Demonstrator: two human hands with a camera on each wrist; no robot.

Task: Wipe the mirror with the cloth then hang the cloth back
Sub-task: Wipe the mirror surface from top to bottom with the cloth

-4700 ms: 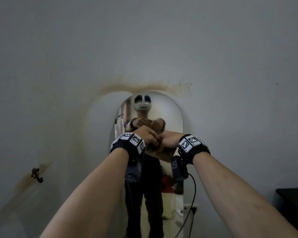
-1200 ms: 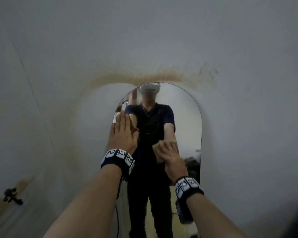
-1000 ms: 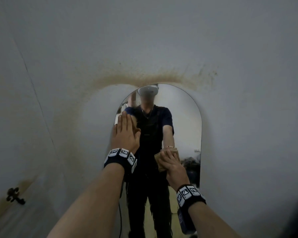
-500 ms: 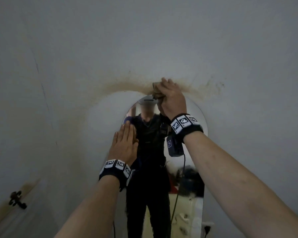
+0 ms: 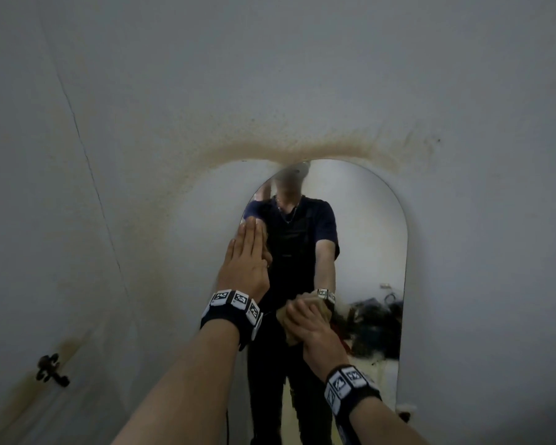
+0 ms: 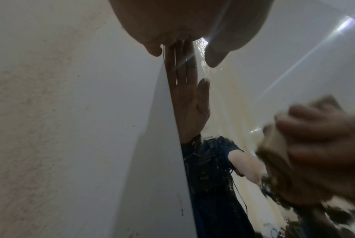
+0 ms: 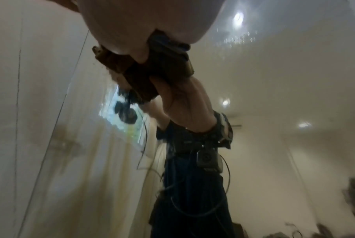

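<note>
A pale grey painted wall (image 5: 302, 75), stained brown in an arc, filled the scene, with a thin crack running down its left side. Set against it stood the tall arched frameless mirror (image 5: 366, 239), reflecting a person in a dark short-sleeved top. Low on the wall to the left hung a small dark metal hook (image 5: 50, 370), bare, probably where the cloth belongs once the wiping is done. The person's left hand (image 5: 246, 261) lay flat against the mirror's left edge, fingers straight and together, gripping nothing; it appeared to be steadying the glass against the pressure of the wiping. The right hand (image 5: 305, 326) was curled tightly around the bunched tan-brown cloth (image 5: 289, 334), pressing it to the glass at mid-height, right of the other hand and lower. In the right wrist view the wad sat clamped between palm and fingers, touching the mirror. Both wrists wore black bands with square black-and-white markers.
</note>
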